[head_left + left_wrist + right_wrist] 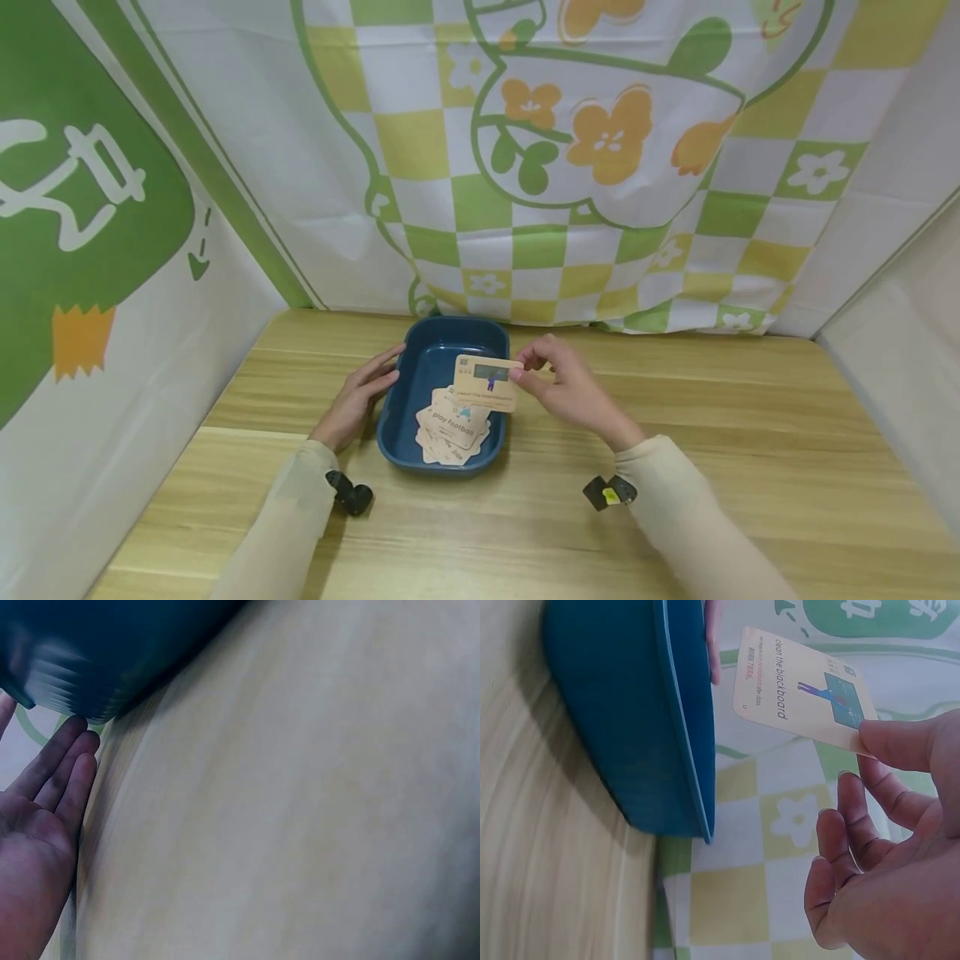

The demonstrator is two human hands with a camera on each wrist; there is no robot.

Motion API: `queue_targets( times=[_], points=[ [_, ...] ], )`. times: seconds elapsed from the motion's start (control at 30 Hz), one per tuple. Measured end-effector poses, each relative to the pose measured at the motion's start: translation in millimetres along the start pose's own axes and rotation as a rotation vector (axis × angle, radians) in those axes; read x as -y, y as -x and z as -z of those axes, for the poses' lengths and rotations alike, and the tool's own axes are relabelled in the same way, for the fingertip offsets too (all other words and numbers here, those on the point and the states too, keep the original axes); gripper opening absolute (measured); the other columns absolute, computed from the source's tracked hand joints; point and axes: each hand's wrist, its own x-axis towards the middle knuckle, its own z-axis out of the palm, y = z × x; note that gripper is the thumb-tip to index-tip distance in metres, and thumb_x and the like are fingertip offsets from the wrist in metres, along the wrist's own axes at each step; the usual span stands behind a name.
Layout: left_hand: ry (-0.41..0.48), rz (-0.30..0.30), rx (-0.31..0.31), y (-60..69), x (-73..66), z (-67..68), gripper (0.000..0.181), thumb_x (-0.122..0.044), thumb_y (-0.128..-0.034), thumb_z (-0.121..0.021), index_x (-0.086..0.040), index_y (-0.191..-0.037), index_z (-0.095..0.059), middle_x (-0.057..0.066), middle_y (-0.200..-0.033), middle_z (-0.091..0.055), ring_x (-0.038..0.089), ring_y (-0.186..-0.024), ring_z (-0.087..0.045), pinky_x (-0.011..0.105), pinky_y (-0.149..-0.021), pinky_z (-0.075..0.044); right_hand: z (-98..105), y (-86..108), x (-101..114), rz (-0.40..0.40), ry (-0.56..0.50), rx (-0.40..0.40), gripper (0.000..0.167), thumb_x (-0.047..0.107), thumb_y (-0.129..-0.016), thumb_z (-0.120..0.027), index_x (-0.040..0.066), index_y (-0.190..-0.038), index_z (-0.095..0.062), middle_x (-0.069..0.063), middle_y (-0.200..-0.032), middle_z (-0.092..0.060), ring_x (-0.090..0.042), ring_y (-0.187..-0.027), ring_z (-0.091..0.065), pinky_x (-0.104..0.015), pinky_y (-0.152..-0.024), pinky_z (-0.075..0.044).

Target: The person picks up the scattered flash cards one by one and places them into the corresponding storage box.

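A flashcard (802, 690) reading "clean the blackboard" is pinched at one corner between the thumb and index finger of my right hand (566, 387). It hangs above the right side of a dark blue plastic tray (390, 417). Inside the tray, toward its near end, lies a loose pile of cards (453, 425), the top one reading "play football". My left hand (360, 400) rests against the tray's left side with its fingers extended. In the left wrist view, those fingers (56, 772) reach to the tray's outer wall.
Everything stands on a wooden table (720, 442). Behind it hangs a checkered, flowered cloth (570, 250), close to the tray's far end. A green and white printed panel (82, 208) closes off the left side. Each wrist wears a small black camera (351, 493).
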Motion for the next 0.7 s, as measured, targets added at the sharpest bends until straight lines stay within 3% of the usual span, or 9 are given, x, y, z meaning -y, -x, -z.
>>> queue_targets(
  times=[0.37,0.7],
  points=[
    [0.002,0.002,-0.005,-0.4,0.2,-0.1,0.053,-0.021,-0.1080,-0.050,-0.009,-0.158,-0.037,0.013,-0.164,-0.027,0.034,-0.149,-0.023,0.053,-0.122,-0.018,-18.5,-1.1,-3.0,-0.001,-0.016,0.028,0.006,0.007,-0.094,-0.071,0.002,-0.094,-0.068,-0.006,-0.094,-0.062,-0.023,-0.092,-0.054,-0.044,-0.085,-0.043],
    [0.032,-0.006,0.005,-1.6,2.2,-0.1,0.054,-0.020,-0.1079,-0.050,-0.007,-0.158,-0.035,0.014,-0.164,-0.027,0.034,-0.149,-0.024,0.052,-0.122,-0.017,-31.7,4.1,-11.0,-0.081,0.011,0.075,0.006,0.011,-0.095,-0.072,0.007,-0.093,-0.069,-0.003,-0.092,-0.057,-0.034,-0.096,-0.052,-0.041,-0.084,-0.042]
  ],
)
